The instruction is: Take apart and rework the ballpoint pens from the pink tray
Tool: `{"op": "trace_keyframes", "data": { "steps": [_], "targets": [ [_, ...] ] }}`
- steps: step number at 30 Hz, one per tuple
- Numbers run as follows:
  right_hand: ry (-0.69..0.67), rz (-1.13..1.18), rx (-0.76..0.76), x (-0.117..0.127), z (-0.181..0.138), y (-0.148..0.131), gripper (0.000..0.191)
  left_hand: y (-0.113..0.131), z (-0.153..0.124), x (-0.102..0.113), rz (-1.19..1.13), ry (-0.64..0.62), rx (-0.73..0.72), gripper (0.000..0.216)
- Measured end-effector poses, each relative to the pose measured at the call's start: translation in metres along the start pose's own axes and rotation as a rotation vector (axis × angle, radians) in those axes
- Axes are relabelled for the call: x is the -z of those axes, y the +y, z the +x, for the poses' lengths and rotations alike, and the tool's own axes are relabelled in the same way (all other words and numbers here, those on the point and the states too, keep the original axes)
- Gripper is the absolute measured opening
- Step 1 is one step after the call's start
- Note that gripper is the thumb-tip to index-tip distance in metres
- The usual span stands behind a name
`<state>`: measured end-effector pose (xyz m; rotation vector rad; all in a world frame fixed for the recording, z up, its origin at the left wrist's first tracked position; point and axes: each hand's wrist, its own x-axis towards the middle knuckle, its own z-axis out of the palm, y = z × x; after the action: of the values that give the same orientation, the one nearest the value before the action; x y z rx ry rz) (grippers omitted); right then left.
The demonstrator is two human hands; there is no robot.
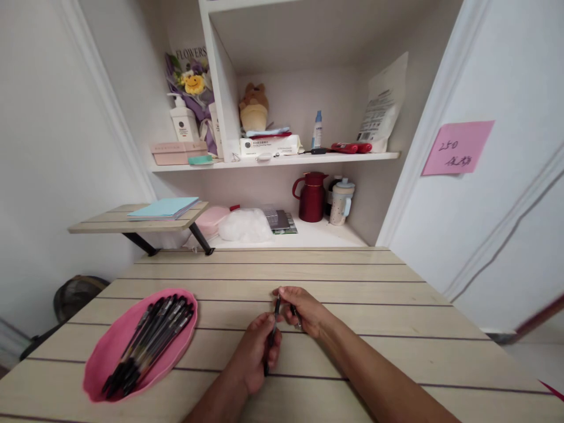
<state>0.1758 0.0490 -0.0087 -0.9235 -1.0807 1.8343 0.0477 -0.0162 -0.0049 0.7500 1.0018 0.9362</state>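
Above the middle of the table, my left hand point(258, 352) is closed around the barrel of a black pen point(272, 336), which is held nearly upright in the picture. My right hand point(304, 309) has its thumb and fingertip at the pen's upper end. Its other fingers are curled on a short black piece that looks like a pen cap point(295, 316). Left of my hands stands a pink scalloped tray point(94, 370). Several black pens point(152, 341) lie in it in a bundle, roughly side by side.
Behind the tray, a small raised shelf point(97, 222) carries light blue paper point(165, 208). At the table's back are a white plastic bag point(245, 225), a dark red jug point(312, 200) and a pale cup point(341, 202). A pink note point(458, 148) is stuck to the right wall.
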Motion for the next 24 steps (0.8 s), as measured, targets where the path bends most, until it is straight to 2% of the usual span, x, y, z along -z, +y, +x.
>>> {"op": "trace_keyframes", "data": {
  "steps": [4, 9, 12, 14, 18, 20, 24],
  "targets": [
    [0.045, -0.055, -0.022, 0.002, 0.003, 0.004, 0.036, 0.000, 0.001, 0.002, -0.020, -0.003, 0.004, 0.038],
    [-0.037, 0.103, 0.055, 0.001, 0.003, 0.003, 0.036, 0.006, 0.001, 0.008, -0.171, -0.118, 0.112, 0.036],
    [-0.042, 0.146, 0.094, -0.002, 0.002, 0.000, 0.032, 0.007, 0.001, 0.007, -0.122, -0.086, 0.081, 0.035],
    [0.018, 0.183, 0.131, -0.002, 0.003, -0.001, 0.029, 0.007, 0.001, 0.006, -0.061, -0.066, 0.056, 0.035],
    [0.237, 0.201, 0.210, 0.005, 0.008, -0.005, 0.026, 0.005, 0.001, 0.004, 0.008, -0.068, 0.019, 0.038],
    [0.354, 0.010, 0.227, 0.012, 0.010, -0.007, 0.022, 0.004, 0.001, 0.004, 0.028, -0.056, -0.008, 0.038],
    [0.453, -0.671, 0.274, 0.025, 0.007, -0.007, 0.020, 0.004, 0.001, 0.004, 0.036, -0.010, -0.051, 0.038]
  ]
}}
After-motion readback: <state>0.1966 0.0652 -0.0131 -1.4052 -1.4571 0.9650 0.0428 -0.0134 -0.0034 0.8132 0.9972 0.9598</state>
